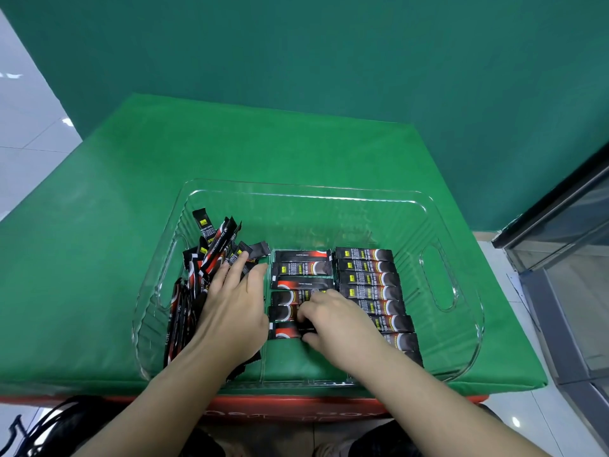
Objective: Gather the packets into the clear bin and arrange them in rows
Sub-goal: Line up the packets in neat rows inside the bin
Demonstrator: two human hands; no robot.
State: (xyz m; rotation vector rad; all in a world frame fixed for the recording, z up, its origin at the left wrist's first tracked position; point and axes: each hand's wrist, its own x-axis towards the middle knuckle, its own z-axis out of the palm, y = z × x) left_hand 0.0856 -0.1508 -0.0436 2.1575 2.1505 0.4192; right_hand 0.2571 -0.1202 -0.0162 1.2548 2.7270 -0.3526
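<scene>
Packets (369,285) lie in rows inside the clear bin (438,278). Our right hand (339,324) apparently pinches one packet, fingers curled. Our left hand (234,305), fingers straight, presses the loose pile (204,258).

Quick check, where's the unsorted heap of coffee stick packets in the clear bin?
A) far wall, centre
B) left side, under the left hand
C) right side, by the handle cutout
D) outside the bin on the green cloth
B: the jumbled heap lies at the clear bin's left side, with the left hand resting on it; neat rows fill the middle and right.
</scene>
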